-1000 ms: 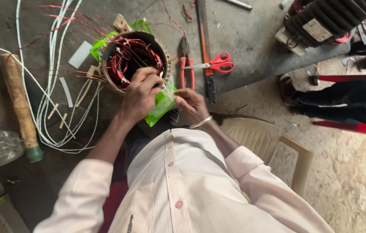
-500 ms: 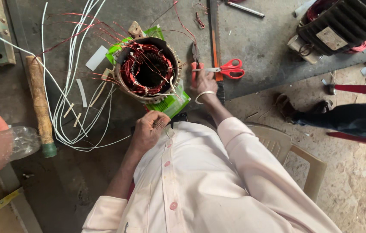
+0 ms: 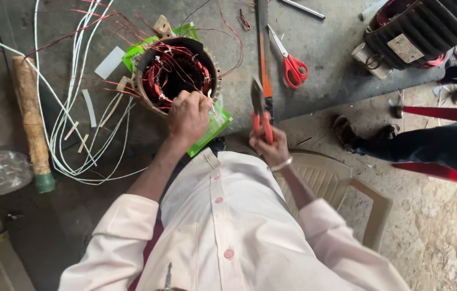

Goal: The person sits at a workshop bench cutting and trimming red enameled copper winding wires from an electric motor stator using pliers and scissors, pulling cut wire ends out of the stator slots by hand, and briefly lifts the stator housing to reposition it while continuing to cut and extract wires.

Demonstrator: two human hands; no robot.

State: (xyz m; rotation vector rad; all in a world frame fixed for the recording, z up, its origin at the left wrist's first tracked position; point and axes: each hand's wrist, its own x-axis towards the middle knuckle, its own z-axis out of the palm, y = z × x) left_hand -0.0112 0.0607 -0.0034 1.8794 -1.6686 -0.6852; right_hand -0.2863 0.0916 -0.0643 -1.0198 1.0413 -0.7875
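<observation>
Fingers (image 3: pixel 200 101) of the left hand (image 3: pixel 188 116) closed together, pinching what looks like a thin wire end at the near rim of the stator (image 3: pixel 158 81); too fine to tell exactly which strand. Stator standing upper centre-left of the frame on a green sheet (image 3: pixel 209 134), red copper windings inside, loose strands spreading out, white wires (image 3: pixel 56 134) looped just to its left. Further right, right hand (image 3: pixel 269 145) wrapped firmly around the red handles of the pliers (image 3: pixel 258 105); nose pointing up the frame, a little apart from the stator, not yet touching any wire; whether the nose is open, cannot tell. Beyond, red scissors (image 3: pixel 292 64) lying on the dark bench, well apart from both hands; black ribbed motor housing (image 3: pixel 428 27) in the upper right corner.

Judged as the step in hand: holding one winding lead steady while bringing the tool to it. Needed for the next move, probably: guiding the pliers nose leftward to the pinched lead only, keeping the neighbouring copper strands out of the way, holding the lead tight.

Compared with half a second ago: left hand then low at the near edge, now up on the rim; right hand then flat on the bench beside the scissors, now lifted with the pliers.
</observation>
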